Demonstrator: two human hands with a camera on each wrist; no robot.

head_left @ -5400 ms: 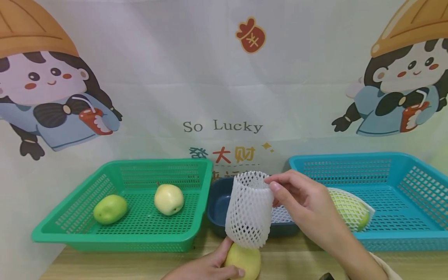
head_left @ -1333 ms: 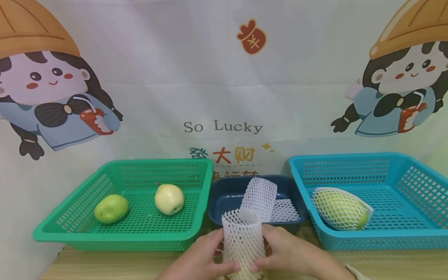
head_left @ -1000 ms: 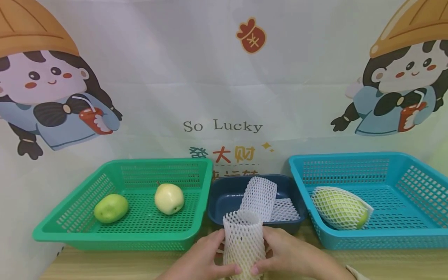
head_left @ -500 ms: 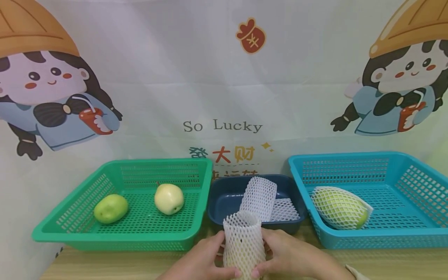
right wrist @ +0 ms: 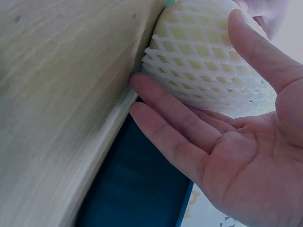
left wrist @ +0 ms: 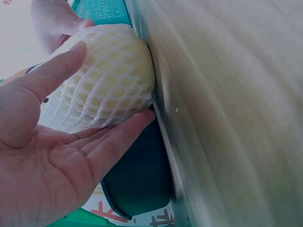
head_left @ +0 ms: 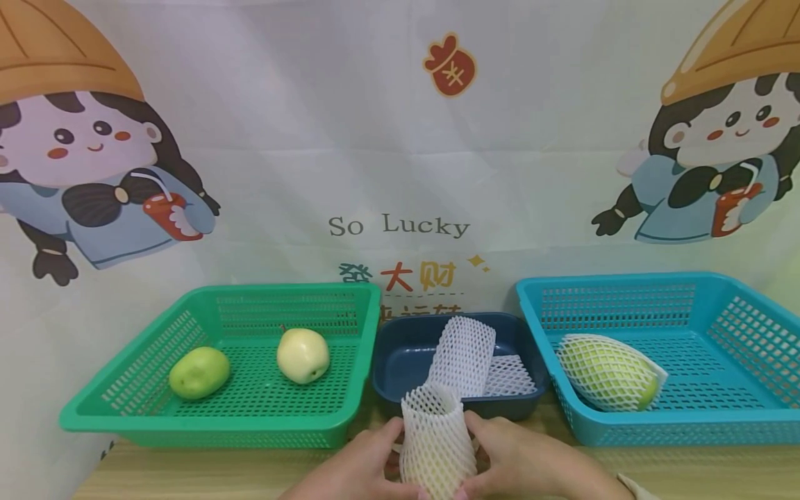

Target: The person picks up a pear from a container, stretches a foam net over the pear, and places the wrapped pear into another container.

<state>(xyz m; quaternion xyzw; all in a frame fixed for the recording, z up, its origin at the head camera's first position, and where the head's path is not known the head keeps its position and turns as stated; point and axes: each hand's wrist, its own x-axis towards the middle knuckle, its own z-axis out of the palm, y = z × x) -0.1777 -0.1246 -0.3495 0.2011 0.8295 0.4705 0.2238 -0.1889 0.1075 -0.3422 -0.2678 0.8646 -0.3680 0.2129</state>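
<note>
Both hands hold a white foam fruit net (head_left: 437,448) pulled over a pale yellow fruit, close to the front edge of the head view. My left hand (head_left: 369,464) is on its left side, my right hand (head_left: 521,455) on its right. Through the mesh the yellow fruit (left wrist: 142,61) shows, its lower end on the wooden table. In the left wrist view the thumb presses the net and the fingers lie along the other side. The right wrist view shows the same grip mirrored. Above the fruit the net's upper end stands open and tubular.
A dark blue basin (head_left: 400,364) behind the hands holds spare foam nets (head_left: 462,354). In the green basket (head_left: 250,423) at left lie a green fruit (head_left: 200,373) and a pale pear (head_left: 303,355). The blue basket (head_left: 737,417) at right holds a netted green fruit (head_left: 606,371).
Earlier my right hand held the net above the bare fruit in my left hand. Now the net covers the fruit, both hands grip it, and its top has sunk slightly lower.
</note>
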